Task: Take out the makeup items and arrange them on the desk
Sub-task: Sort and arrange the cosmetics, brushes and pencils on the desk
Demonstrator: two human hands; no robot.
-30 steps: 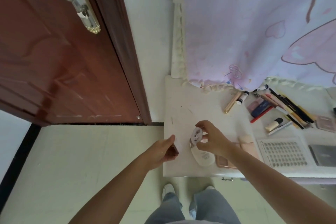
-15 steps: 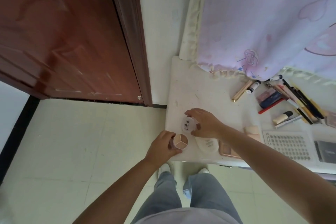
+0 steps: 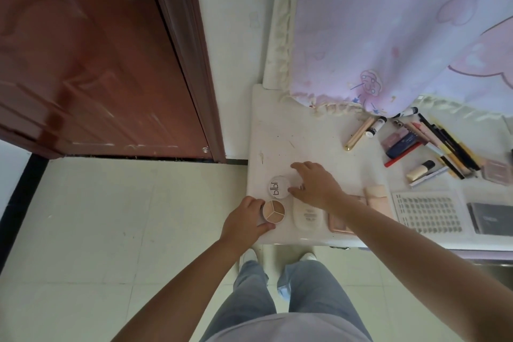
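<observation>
The left hand [image 3: 244,223] curls round a small round pot [image 3: 273,211] of three wedge-shaped beige and tan creams at the near-left corner of the scuffed white desk [image 3: 313,136]. Just beyond it lies its flat white lid [image 3: 279,187] (dark lettering on top), where the right hand [image 3: 315,184] rests with fingers spread and loosely bent, fingertips at the lid's rim. A smooth cream-coloured tube [image 3: 308,215] lies flat beside the pot, and slim pencils [image 3: 444,144] fan out further right.
</observation>
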